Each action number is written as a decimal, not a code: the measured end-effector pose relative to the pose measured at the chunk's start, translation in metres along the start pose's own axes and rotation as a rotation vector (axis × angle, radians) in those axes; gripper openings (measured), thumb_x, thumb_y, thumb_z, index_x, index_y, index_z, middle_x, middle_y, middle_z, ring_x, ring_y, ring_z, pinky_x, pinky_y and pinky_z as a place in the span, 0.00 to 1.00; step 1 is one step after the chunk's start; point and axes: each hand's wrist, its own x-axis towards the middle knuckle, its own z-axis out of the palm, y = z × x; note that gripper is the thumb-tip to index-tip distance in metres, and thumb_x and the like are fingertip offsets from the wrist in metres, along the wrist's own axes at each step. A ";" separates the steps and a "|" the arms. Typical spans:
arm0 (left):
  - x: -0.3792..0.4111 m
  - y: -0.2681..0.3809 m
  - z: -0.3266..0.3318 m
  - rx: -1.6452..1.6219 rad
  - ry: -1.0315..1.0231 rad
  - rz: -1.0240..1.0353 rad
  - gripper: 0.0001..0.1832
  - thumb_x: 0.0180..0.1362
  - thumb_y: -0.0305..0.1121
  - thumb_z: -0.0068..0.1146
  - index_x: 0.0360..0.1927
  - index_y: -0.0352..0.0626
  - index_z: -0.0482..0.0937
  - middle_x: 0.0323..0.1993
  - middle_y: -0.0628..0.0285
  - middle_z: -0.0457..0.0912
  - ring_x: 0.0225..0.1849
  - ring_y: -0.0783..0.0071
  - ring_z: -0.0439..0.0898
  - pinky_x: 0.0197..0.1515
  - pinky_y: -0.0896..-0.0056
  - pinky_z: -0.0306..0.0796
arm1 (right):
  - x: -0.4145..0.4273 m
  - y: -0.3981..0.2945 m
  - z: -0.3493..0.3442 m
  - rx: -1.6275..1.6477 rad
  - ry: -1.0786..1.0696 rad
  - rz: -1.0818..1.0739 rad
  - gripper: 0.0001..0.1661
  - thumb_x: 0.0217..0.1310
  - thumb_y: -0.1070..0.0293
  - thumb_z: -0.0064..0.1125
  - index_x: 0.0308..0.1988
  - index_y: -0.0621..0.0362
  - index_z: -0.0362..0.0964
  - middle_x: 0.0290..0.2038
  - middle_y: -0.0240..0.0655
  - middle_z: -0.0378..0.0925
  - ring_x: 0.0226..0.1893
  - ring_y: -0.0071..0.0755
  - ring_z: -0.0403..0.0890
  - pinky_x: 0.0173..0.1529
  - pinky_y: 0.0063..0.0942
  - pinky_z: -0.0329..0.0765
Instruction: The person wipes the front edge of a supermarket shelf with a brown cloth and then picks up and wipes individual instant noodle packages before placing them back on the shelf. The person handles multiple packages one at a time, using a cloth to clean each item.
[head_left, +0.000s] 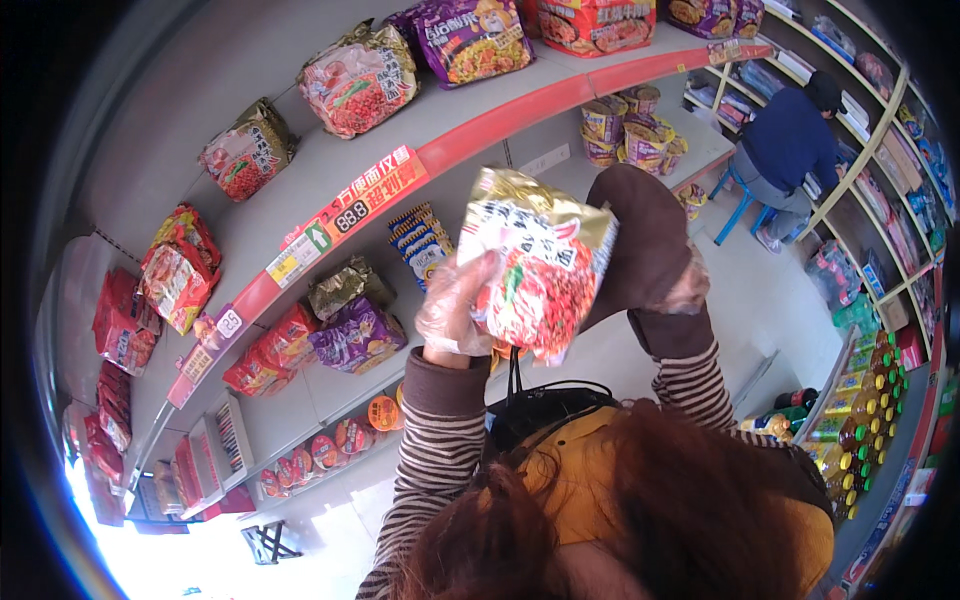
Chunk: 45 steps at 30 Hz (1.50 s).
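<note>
A gold and white instant noodle packet (536, 262) is held up before me. My left hand (456, 304), in a clear plastic glove, grips its left side, thumb over the front. My right hand (684, 281), also in a clear glove, holds a dark brown cloth (637, 232) against the packet's right side; the cloth hides part of the fingers. Behind them, the upper shelf bears a similar gold noodle packet (360, 79), a smaller-looking one (250, 150) and a purple noodle pack (476, 41).
A red shelf edge (510, 112) curves across. Cup noodles (646, 139) stand on the right shelf section, purple packets (360, 335) on the lower shelf. A person (791, 142) sits on a blue stool (721, 202) at upper right. Bottles (855, 420) line the right; a folding stool (270, 542) stands lower left.
</note>
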 end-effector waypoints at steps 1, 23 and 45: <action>0.000 -0.002 0.000 -0.055 0.028 -0.110 0.20 0.59 0.25 0.57 0.56 0.29 0.73 0.48 0.51 0.83 0.47 0.63 0.84 0.54 0.63 0.77 | 0.002 -0.013 -0.004 -0.198 -0.003 -0.151 0.39 0.60 0.55 0.63 0.63 0.67 0.61 0.56 0.47 0.74 0.53 0.40 0.79 0.59 0.32 0.75; 0.110 0.257 0.066 2.075 0.316 0.582 0.30 0.47 0.51 0.71 0.48 0.40 0.81 0.44 0.49 0.84 0.46 0.55 0.83 0.50 0.59 0.74 | -0.010 0.001 0.022 0.033 0.210 -0.347 0.28 0.53 0.63 0.61 0.51 0.65 0.64 0.44 0.43 0.75 0.42 0.34 0.78 0.47 0.29 0.74; 0.155 0.251 0.033 2.545 0.572 0.667 0.35 0.45 0.51 0.67 0.59 0.53 0.76 0.53 0.54 0.80 0.57 0.56 0.77 0.60 0.60 0.70 | -0.004 0.000 0.029 0.070 0.170 -0.307 0.20 0.45 0.69 0.60 0.41 0.61 0.66 0.34 0.37 0.74 0.33 0.29 0.76 0.38 0.26 0.72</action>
